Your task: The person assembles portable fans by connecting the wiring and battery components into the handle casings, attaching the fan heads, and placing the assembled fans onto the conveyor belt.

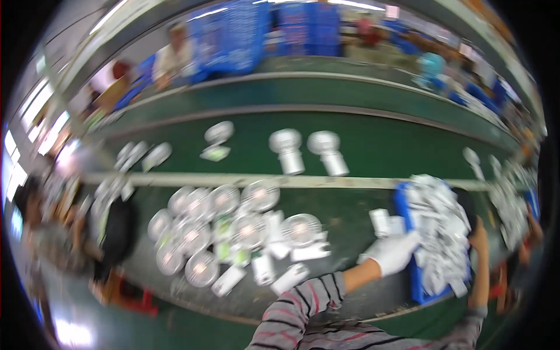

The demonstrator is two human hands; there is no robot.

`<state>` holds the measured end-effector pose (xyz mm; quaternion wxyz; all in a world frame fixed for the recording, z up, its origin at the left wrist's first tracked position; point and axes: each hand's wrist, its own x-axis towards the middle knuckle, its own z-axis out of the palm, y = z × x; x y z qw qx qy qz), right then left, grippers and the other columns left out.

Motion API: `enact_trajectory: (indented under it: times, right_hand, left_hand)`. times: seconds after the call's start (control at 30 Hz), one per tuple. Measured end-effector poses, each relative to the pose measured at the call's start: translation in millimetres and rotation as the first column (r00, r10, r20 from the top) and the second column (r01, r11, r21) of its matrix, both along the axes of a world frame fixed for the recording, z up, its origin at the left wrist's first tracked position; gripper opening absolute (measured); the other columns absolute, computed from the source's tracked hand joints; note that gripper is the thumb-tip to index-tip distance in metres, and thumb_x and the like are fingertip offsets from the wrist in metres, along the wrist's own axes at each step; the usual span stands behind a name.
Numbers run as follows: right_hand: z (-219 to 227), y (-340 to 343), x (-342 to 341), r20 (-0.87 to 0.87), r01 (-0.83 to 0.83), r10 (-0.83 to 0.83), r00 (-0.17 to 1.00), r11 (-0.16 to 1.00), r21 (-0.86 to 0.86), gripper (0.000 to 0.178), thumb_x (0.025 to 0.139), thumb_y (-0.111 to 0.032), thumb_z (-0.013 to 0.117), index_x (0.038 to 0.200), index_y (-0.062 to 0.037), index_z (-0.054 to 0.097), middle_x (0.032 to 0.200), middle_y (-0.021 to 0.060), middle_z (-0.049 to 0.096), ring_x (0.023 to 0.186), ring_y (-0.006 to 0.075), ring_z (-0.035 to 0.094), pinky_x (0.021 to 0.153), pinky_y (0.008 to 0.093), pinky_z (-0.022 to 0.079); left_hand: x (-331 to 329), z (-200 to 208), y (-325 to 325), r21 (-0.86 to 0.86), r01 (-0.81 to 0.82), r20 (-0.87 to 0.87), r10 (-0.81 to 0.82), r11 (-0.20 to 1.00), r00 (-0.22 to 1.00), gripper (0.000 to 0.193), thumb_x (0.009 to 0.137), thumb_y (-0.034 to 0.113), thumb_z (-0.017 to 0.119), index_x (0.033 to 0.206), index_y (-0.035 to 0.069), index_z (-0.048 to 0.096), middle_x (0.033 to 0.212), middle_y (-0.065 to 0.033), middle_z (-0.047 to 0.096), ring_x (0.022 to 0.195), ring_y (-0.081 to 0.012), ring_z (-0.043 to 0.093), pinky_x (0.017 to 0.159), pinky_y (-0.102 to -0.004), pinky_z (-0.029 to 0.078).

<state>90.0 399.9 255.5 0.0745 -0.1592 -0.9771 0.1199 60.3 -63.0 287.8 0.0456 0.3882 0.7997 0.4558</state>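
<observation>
- A blue bin, heaped with white parts, sits at four o'clock.
- My left hand and right hand flank it, perhaps steadying; finger opening and grip I cannot tell.
- Fans cluster at eight, probably for reach.

Mini fans: smooth white plastic, slight sheen. Bin: blue plastic; white parts in it look plastic, finish blurred. Glove: matt cloth. Striped sleeve: soft knit. Belt: smooth, green, low-sheen.
</observation>
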Motion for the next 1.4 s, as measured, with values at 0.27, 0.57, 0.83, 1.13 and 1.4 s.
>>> enact_trajectory:
  times: [0.27, 0.57, 0.83, 1.13, 1.4]
  right_hand:
    - [178, -342, -56, -0.369, -0.661, 0.569, 0.735, 0.721, -0.206, 0.053, 0.079, -0.002, 0.053, 0.131, -0.0065, 0.045, 0.134, 0.0118, 0.046, 0.125, 0.0248, 0.042, 0.099, 0.0385, 0.033]
    - [273, -615, 63, -0.554, 0.125, 0.829, 0.081, -0.56, -0.819, 0.038, 0.093, -0.029, 0.051, 0.104, 0.008, 0.051, 0.096, 0.0194, 0.058, 0.081, 0.0283, 0.061, 0.073, 0.0407, 0.052]
    - [319, -667, 76, -0.73, 0.436, 0.565, -0.385, -0.585, -0.683, 0.024, 0.093, -0.016, 0.049, 0.099, 0.0061, 0.059, 0.092, 0.0096, 0.06, 0.081, 0.0104, 0.054, 0.071, 0.0221, 0.041]
    - [314, -695, 94, -0.573, 0.639, 0.661, -0.484, -0.181, -0.748, 0.024, 0.088, -0.016, 0.052, 0.076, 0.0025, 0.061, 0.06, -0.0008, 0.052, 0.056, 0.0044, 0.041, 0.051, 0.0241, 0.036]
    - [315, -721, 127, -0.589, 0.153, 0.419, -0.692, -0.711, -0.686, 0.009, 0.068, -0.002, 0.053, 0.068, 0.0042, 0.059, 0.066, 0.0202, 0.06, 0.061, 0.0347, 0.058, 0.056, 0.0406, 0.043]
  left_hand:
    - [48, 50, -173, 0.172, -0.384, -0.233, 0.417, 0.907, 0.879, 0.031, 0.075, 0.007, 0.06, 0.104, 0.006, 0.05, 0.103, -0.0103, 0.05, 0.095, -0.0313, 0.049, 0.082, -0.0415, 0.042]
    - [84, -80, -229, -0.113, -0.76, -0.216, 0.731, 0.64, 0.647, 0.049, 0.083, 0.02, 0.055, 0.128, 0.005, 0.043, 0.131, -0.0122, 0.045, 0.125, -0.0271, 0.038, 0.109, -0.0446, 0.026]
    - [69, 11, -251, -0.094, -0.749, -0.414, 0.658, 0.656, 0.629, 0.056, 0.07, 0.02, 0.07, 0.12, 0.007, 0.047, 0.133, -0.0108, 0.04, 0.122, -0.033, 0.035, 0.104, -0.0471, 0.028]
    - [69, 3, -252, -0.105, -0.816, -0.445, 0.707, 0.569, 0.55, 0.063, 0.066, 0.016, 0.07, 0.122, 0.004, 0.045, 0.129, -0.01, 0.041, 0.119, -0.0349, 0.036, 0.098, -0.0453, 0.034]
    - [57, -17, -247, -0.152, -0.821, -0.583, 0.621, 0.551, 0.524, 0.05, 0.077, 0.017, 0.054, 0.124, 0.0, 0.046, 0.131, -0.0115, 0.039, 0.114, -0.0344, 0.038, 0.101, -0.0442, 0.031]
